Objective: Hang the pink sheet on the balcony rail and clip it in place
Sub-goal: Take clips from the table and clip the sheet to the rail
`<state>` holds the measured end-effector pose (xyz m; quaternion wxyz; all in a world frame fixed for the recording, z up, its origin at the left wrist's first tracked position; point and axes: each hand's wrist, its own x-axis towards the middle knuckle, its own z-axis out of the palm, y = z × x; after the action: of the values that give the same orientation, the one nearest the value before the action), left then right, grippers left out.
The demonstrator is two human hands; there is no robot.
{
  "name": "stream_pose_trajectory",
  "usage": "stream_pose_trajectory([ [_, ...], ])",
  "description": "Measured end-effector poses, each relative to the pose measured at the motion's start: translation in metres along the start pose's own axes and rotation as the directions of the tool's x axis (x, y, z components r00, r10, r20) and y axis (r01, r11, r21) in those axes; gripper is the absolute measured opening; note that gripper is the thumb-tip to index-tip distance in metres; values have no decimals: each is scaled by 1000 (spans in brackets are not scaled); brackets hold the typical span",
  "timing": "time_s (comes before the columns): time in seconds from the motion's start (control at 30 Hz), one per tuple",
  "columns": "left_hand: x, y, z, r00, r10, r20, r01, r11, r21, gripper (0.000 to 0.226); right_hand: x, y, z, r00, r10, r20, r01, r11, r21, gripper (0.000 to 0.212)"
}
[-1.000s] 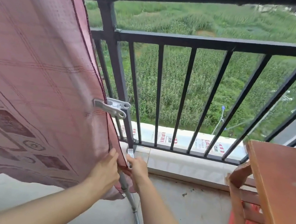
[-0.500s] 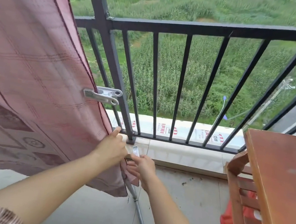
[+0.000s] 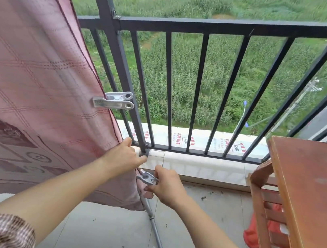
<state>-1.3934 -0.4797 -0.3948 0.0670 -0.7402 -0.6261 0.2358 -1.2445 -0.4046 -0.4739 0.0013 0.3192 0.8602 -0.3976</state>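
Sheet hangs over the rail on the left, right edge along the thick post; two clips visible: one white clip clamped on the sheet edge mid-height, a second clip low down in the right hand. Left hand grip clenched on the sheet edge by the post base; right grip pinches the second clip just beside the sheet's lower corner. One wooden worktop at right, one grey pole on the floor, no containers in view.

floor – grey tiles | metal pole lying on it – table standing
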Motion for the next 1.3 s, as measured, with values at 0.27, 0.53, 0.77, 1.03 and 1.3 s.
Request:
stream_pose_trajectory([
  [0.27,12,5,-15,938,-48,343,59,998,-21,23,14,-4,9,1000,-4,-28,5,998,56,45],
  [0.53,10,5,-4,960,-128,247,124,992,33,11,31,-12,25,999,25,36,-29,994,108,46],
  [0.77,5,5,-1,968,-154,198,158,987,-3,13,28,-11,44,988,156,-19,-149,970,191,40],
  [1.03,14,23,14,980,-157,123,171,978,-116,22,-20,24,36,940,325,-108,-281,912,301,31],
  [1.3,56,171,10,997,-20,77,53,889,-456,35,-135,117,14,784,588,-201,-531,801,275,27],
])
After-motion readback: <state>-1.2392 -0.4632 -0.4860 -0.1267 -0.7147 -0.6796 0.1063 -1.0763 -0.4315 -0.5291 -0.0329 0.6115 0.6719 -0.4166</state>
